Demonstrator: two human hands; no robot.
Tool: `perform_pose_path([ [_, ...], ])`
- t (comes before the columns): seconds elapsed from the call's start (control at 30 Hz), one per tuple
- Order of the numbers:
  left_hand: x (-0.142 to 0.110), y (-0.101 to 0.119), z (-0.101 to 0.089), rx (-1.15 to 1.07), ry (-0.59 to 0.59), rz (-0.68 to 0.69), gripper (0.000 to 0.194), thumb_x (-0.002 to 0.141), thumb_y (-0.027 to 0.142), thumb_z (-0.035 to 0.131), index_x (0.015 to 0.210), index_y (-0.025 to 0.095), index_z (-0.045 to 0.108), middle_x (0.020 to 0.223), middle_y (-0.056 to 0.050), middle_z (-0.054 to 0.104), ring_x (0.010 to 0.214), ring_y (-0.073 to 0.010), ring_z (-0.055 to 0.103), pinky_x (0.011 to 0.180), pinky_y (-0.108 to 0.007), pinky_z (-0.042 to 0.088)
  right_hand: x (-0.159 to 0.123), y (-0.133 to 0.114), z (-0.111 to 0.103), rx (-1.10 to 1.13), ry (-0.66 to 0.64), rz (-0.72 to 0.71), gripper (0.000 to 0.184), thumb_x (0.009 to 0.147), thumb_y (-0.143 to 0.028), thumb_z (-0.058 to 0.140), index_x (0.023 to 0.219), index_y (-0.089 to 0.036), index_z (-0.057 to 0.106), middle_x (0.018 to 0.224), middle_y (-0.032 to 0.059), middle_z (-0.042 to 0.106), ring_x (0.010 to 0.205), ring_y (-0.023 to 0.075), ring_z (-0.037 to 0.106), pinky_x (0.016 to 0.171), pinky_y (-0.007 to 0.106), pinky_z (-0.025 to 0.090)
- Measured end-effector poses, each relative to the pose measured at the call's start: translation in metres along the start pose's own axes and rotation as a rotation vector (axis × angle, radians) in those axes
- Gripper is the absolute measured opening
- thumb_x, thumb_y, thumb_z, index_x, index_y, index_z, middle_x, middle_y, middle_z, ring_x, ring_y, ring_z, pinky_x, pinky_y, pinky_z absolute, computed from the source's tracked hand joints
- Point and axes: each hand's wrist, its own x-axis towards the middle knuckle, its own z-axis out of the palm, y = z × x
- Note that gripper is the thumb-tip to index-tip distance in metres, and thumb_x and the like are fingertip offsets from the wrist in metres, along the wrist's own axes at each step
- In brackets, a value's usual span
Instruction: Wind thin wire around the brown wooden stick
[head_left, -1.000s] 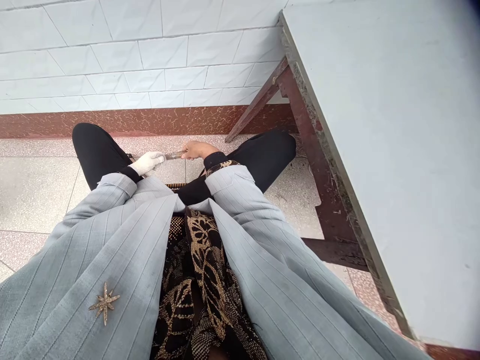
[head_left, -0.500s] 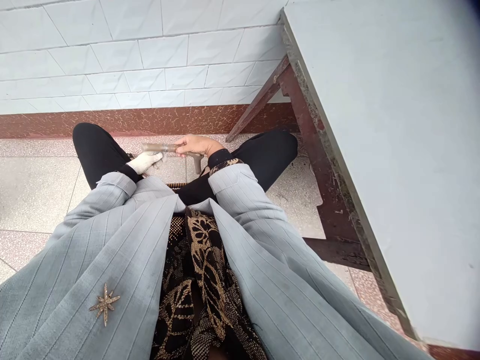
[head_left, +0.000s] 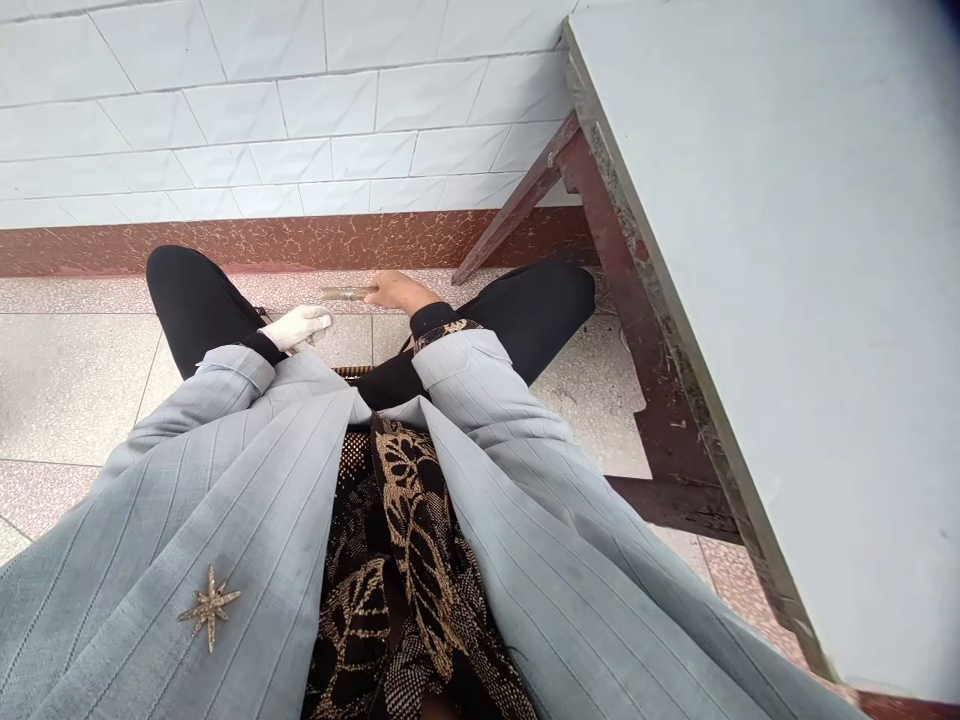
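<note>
I sit with my knees apart over a speckled tiled floor. My right hand (head_left: 396, 290), bare, is closed round one end of a short dull metal rod (head_left: 346, 293) that points left, held just above the floor between my knees. My left hand (head_left: 298, 325) wears a white glove and lies a little below and left of the rod, apart from it, fingers loosely curled with nothing seen in them. Grey pinstriped sleeves cover both arms.
A grey-topped table (head_left: 787, 250) with a rusty red-brown frame (head_left: 652, 400) stands close on my right, one leg slanting beside my right knee. A white tiled wall with a brown skirting band (head_left: 300, 240) runs just beyond my knees.
The rod has drawn back to the right in my right hand, so less of it shows. My gloved left hand has come off it and sunk slightly.
</note>
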Motion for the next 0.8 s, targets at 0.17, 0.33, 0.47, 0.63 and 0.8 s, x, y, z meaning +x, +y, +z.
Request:
perform_pose_path([
  [0.17, 0.001, 0.001, 0.001, -0.011, 0.015, 0.027, 0.026, 0.1, 0.033, 0.062, 0.082, 0.015, 0.065, 0.059, 0.003, 0.048, 0.052, -0.0087, 0.041, 0.055, -0.023, 0.033, -0.007, -0.003, 0.004, -0.058, -0.157, -0.058, 0.029, 0.099, -0.026, 0.066, 0.12, -0.012, 0.079, 0.098, 0.0121, 0.077, 0.082, 0.0175, 0.066, 0.072, 0.028, 0.044],
  [0.33, 0.003, -0.002, -0.003, -0.021, 0.075, 0.037, 0.026, 0.1, 0.029, 0.059, 0.08, 0.014, 0.064, 0.057, 0.003, 0.048, 0.051, -0.0084, 0.04, 0.056, -0.023, 0.032, -0.007, 0.003, 0.006, -0.032, -0.285, -0.182, 0.03, 0.094, -0.023, 0.073, 0.122, -0.019, 0.081, 0.086, 0.0049, 0.077, 0.076, 0.0146, 0.066, 0.074, 0.026, 0.042],
  [0.47, 0.004, -0.005, -0.005, -0.012, 0.093, 0.02, 0.025, 0.099, 0.028, 0.062, 0.078, 0.014, 0.063, 0.058, 0.002, 0.051, 0.052, -0.0078, 0.042, 0.055, -0.022, 0.031, -0.008, 0.004, 0.004, -0.018, -0.346, -0.213, 0.033, 0.091, -0.022, 0.076, 0.124, -0.02, 0.082, 0.078, 0.0018, 0.074, 0.072, 0.013, 0.063, 0.075, 0.025, 0.042],
  [0.63, 0.004, -0.005, -0.005, -0.056, 0.135, 0.012, 0.026, 0.099, 0.032, 0.067, 0.081, 0.015, 0.063, 0.059, 0.003, 0.05, 0.051, -0.0074, 0.042, 0.053, -0.021, 0.033, -0.006, 0.006, 0.002, 0.183, -0.525, -0.268, 0.041, 0.083, -0.031, 0.084, 0.12, -0.013, 0.081, 0.08, 0.0025, 0.073, 0.071, 0.0129, 0.062, 0.077, 0.027, 0.047],
  [0.8, 0.009, -0.013, -0.009, -0.173, 0.072, 0.063, 0.029, 0.094, 0.04, 0.074, 0.084, 0.014, 0.065, 0.06, 0.003, 0.056, 0.052, -0.0084, 0.049, 0.056, -0.022, 0.041, -0.01, 0.009, -0.005, 0.492, -0.491, -0.47, 0.043, 0.08, -0.039, 0.085, 0.114, -0.015, 0.079, 0.082, 0.0014, 0.072, 0.071, 0.0126, 0.06, 0.077, 0.028, 0.049],
])
